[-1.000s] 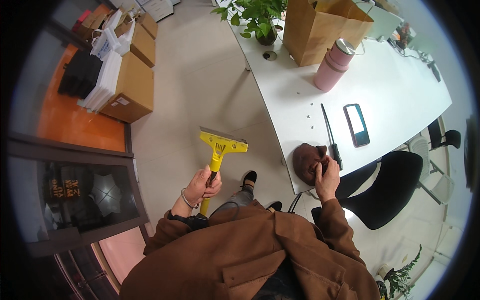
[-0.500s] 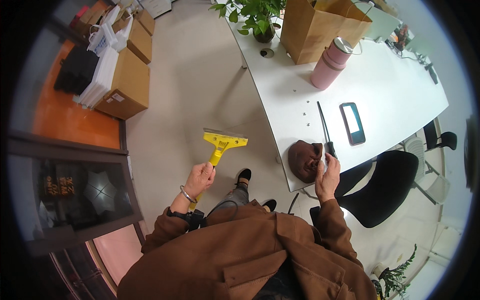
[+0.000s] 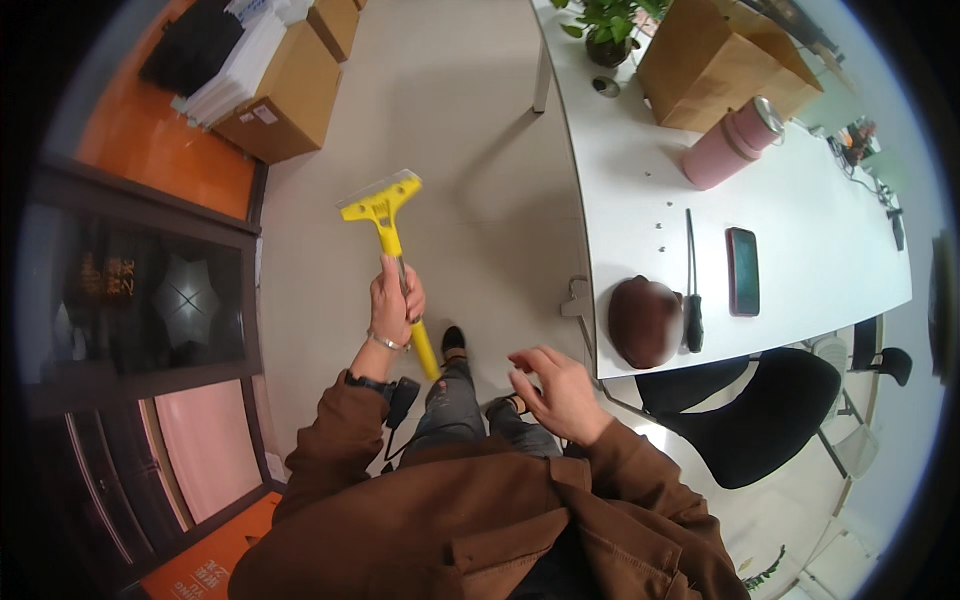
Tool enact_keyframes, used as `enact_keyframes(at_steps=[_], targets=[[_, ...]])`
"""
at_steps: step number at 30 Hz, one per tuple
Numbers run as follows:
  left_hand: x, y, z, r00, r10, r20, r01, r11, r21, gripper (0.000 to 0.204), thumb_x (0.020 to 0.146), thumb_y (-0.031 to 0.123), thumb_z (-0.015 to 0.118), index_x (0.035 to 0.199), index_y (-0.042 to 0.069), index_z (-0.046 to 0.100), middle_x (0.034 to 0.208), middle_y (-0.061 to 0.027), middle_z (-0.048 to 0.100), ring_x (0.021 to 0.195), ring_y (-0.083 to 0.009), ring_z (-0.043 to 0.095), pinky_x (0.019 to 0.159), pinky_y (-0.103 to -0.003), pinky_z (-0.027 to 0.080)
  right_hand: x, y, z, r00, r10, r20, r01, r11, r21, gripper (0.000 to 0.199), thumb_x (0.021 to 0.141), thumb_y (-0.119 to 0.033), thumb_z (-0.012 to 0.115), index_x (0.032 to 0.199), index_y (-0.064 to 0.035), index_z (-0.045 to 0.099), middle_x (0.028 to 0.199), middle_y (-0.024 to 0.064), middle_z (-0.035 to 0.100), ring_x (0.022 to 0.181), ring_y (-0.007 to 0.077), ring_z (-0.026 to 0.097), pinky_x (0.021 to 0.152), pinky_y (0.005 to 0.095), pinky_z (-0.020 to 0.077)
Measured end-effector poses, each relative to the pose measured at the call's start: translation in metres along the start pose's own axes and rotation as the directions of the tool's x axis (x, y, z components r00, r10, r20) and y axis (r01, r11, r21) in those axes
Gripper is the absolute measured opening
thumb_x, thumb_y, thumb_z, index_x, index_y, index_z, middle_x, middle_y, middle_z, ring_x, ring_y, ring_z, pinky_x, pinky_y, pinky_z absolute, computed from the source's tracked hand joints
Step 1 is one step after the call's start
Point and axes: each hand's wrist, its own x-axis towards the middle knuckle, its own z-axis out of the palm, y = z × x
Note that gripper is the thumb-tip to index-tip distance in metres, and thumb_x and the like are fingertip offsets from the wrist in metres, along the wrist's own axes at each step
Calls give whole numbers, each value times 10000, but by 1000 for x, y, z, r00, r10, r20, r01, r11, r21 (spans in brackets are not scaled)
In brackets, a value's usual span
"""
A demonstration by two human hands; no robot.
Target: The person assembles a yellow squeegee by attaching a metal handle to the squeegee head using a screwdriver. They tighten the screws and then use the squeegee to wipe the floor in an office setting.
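Note:
My left hand point(image 3: 394, 303) is wrapped round the handle of a yellow scraper point(image 3: 383, 210), whose wide blade head points up and away from me over the floor. Its handle end sticks out below my fist. My right hand point(image 3: 562, 392) hangs in the air left of the table's near corner, fingers bent and apart, holding nothing. Nearest to it on the white table point(image 3: 680, 365) sits a rounded dark brown object point(image 3: 640, 322), partly blurred. Beside that lies a screwdriver point(image 3: 693, 322) with a black handle and long shaft. Several small metal pieces point(image 3: 660, 249) lie farther up.
A phone point(image 3: 743, 272), a pink flask point(image 3: 730, 150), a brown paper bag point(image 3: 715, 80) and a potted plant point(image 3: 610, 45) stand or lie on the table. Black chairs point(image 3: 755, 415) are at its near side. Cardboard boxes point(image 3: 290, 110) line the left, above a dark-framed glass cabinet point(image 3: 150, 290).
My right hand has left the brown object and the screwdriver and come left, off the table. The scraper has risen and tilted left in my left hand. The whole view has shifted.

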Motion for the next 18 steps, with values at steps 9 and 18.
enact_keyframes(at_steps=[9,18], targets=[[29,-213,-46,768,-639,46,432,464,-773,524,933,634,423,802,134,511,589,22,470,474,-127,444,484,-283,403,14,99,177,603,536,590,-789,291,542,368,969,-332,546,1112,7,537,801,70,594,611,142,583,549,276,476],[-9,-413,-143,425,-902,74,837,360,-413,329,974,363,531,959,37,574,812,-87,623,686,-237,610,552,-366,494,9,212,350,353,777,521,-928,219,302,128,924,-142,480,1024,-74,519,646,64,544,422,115,468,355,258,342]])
